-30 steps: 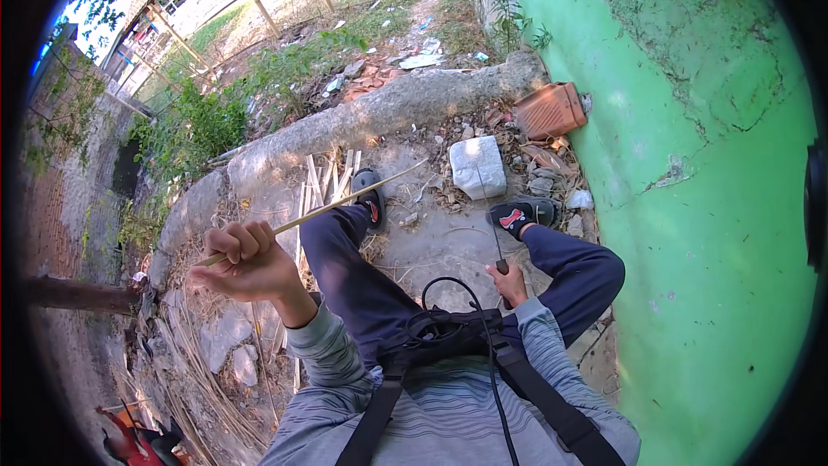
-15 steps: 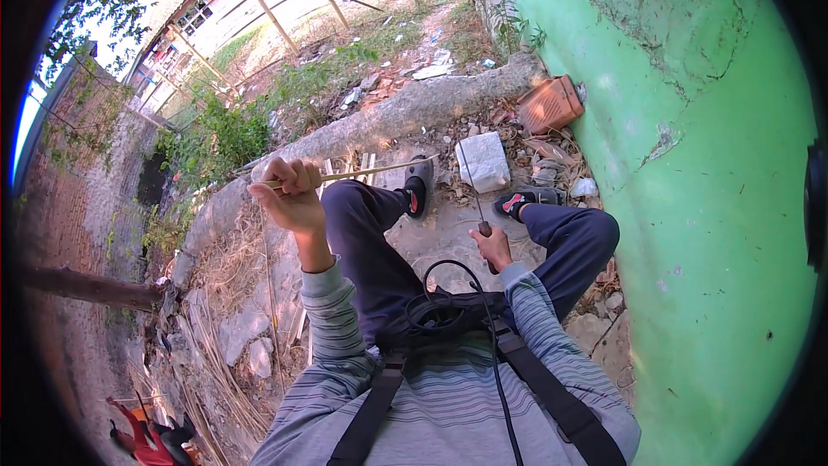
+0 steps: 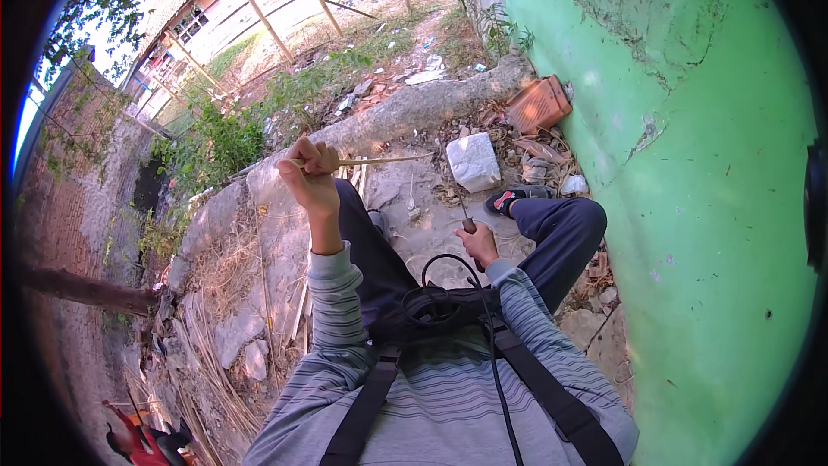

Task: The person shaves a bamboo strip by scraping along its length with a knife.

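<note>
My left hand (image 3: 311,174) is raised above my left knee, its fingers closed round one end of a thin, pale bamboo-like strip (image 3: 379,160). The strip points right, and its tapered tip ends near a white block. Low in front of my waist, my right hand (image 3: 479,245) grips the dark handle of a knife (image 3: 469,226). Its narrow blade points away from me and barely shows against the ground, apart from the strip.
A pale block (image 3: 473,162) lies beyond my right shoe (image 3: 509,200). An orange-brown crate-like piece (image 3: 540,104) leans by the green wall (image 3: 690,207). Long split strips (image 3: 207,362) lie at left, near a dark log (image 3: 95,289). A person in red (image 3: 142,444) is at lower left.
My left hand has moved right and slightly up with the strip. The knife hand has shifted a little left, and less blade shows. My left foot has drawn back toward me.
</note>
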Demonstrator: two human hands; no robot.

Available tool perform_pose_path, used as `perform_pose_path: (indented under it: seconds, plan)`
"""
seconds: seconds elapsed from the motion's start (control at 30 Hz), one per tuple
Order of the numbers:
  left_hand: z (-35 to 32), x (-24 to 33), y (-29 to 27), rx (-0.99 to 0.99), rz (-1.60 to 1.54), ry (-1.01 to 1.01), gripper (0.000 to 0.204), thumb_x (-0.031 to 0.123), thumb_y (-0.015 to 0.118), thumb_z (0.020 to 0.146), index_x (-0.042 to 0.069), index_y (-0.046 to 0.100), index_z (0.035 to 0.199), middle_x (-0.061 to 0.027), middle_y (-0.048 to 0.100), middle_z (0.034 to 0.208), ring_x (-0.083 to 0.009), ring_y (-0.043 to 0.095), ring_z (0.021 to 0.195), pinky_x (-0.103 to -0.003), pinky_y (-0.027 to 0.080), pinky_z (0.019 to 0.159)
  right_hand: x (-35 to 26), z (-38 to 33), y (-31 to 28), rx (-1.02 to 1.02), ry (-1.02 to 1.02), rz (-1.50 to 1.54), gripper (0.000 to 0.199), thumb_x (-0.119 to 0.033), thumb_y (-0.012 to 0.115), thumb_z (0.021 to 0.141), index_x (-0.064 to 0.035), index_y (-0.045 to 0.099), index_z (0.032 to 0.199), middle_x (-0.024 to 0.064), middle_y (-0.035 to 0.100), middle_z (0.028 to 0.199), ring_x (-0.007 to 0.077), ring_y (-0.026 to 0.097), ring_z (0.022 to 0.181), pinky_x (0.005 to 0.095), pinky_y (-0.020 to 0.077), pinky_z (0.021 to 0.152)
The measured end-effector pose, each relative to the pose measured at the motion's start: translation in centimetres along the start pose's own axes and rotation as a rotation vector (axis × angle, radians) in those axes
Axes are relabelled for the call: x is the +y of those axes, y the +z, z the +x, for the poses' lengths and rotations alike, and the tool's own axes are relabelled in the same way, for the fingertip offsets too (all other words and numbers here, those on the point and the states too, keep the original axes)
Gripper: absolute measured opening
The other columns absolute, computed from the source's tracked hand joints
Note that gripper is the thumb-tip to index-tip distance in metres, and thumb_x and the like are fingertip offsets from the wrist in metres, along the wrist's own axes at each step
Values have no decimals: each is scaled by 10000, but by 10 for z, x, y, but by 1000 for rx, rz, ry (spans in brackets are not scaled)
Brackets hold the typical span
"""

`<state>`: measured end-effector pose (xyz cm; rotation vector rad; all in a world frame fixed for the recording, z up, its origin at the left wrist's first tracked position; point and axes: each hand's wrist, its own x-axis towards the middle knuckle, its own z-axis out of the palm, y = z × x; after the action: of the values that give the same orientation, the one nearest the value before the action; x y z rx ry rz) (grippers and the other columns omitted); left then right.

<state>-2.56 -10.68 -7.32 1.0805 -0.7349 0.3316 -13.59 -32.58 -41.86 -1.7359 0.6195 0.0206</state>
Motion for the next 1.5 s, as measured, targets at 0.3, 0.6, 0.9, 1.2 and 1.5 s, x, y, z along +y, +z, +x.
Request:
perform_pose_path:
  seconds: [0.3,0.6,0.9,1.2,1.5]
  plan:
    - [-2,6,-13,10,-11,-1,720,804,423,953,152,273,685,54,195,602,-92,143,547,-314,135,518,-3,5,4,-48,29,198,303,-280,766,873,-44,626,746,28,591,600,133,555,467,327,435,447]
    - [-9,6,-2,7,42,-15,743,827,437,929,145,272,687,59,193,618,-87,143,553,-310,137,523,-8,-8,2,-46,84,317,271,-229,746,893,-70,575,755,-7,529,578,103,488,434,306,378,408]
    - [-11,0,18,-68,70,-23,744,819,415,943,137,267,685,55,186,613,-93,143,559,-314,143,534,-9,-3,1,-10,59,282,322,-283,757,853,-22,632,713,42,602,589,152,585,477,359,466,470]
    - [-20,5,4,3,68,-7,720,812,399,953,149,263,705,38,197,611,-110,155,564,-326,159,545,-12,-1,12,-100,70,198,326,-303,757,844,-12,663,729,73,643,608,168,614,495,362,477,494]
    - [-19,-5,13,-16,53,-16,733,827,394,942,144,270,705,32,218,606,-119,160,573,-332,159,544,-2,2,7,-36,16,162,366,-347,760,831,-5,665,739,103,659,628,230,654,581,426,507,588]
